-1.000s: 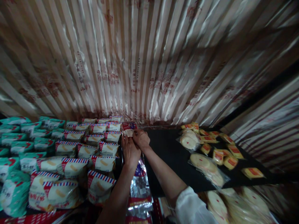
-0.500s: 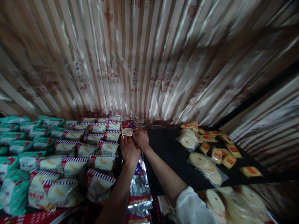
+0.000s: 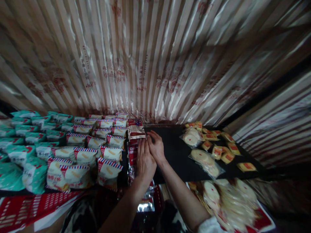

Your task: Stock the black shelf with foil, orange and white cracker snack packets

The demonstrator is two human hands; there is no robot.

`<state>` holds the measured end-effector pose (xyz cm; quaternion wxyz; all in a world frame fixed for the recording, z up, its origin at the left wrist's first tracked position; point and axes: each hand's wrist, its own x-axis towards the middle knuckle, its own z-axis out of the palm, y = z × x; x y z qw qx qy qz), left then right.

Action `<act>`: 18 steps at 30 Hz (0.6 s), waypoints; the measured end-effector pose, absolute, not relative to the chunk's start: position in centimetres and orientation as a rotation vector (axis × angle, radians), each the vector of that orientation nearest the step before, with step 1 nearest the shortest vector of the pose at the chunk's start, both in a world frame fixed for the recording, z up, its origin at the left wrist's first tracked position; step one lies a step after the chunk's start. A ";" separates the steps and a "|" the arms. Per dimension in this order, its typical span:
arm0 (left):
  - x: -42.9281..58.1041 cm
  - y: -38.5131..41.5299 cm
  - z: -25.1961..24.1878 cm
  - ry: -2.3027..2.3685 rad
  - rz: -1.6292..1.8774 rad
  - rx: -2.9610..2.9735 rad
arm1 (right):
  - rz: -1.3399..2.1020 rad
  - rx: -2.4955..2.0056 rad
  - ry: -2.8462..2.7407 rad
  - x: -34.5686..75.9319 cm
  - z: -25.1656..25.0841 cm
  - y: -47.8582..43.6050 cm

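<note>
From where I stand, both hands have slid back off the red-and-silver pouch (image 3: 136,129), which lies just beyond the fingertips. Its pale lower panel shows now down to the near edge, so I'd judge it is lying in place, no longer pressed by fingers on its face. The left grip (image 3: 146,159) has its fingers straight and close together; the right grip (image 3: 156,147) is loosely bent, touching it. Whether either has hold of anything underneath I cannot tell.

Along the left grip's outer side runs a row of red pouches (image 3: 132,156), glossy and flat. Further left stand plump, crinkled white bags (image 3: 110,173) with striped tops, then puffy teal bags (image 3: 34,174). Right of the right grip, matt black tabletop (image 3: 172,147) stretches to smooth round discs (image 3: 204,160) in clear wrap and small, blocky yellow packets (image 3: 227,157). Behind everything hangs shiny, pleated sheeting (image 3: 155,74).
</note>
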<state>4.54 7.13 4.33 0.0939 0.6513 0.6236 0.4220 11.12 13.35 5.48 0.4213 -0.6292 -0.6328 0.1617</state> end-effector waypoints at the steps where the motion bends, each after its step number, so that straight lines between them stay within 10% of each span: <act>1: 4.8 5.6 4.3 1.803 1.261 1.951 | 0.423 -1.533 -1.551 11.5 5.7 11.7; 11: 0.3 -12.8 1.5 1.086 0.842 2.232 | 0.668 -1.569 -1.268 13.6 1.6 -10.4; 18: -4.3 -15.9 -4.0 1.398 0.479 1.792 | 1.029 -1.696 -1.642 9.7 -3.7 -16.2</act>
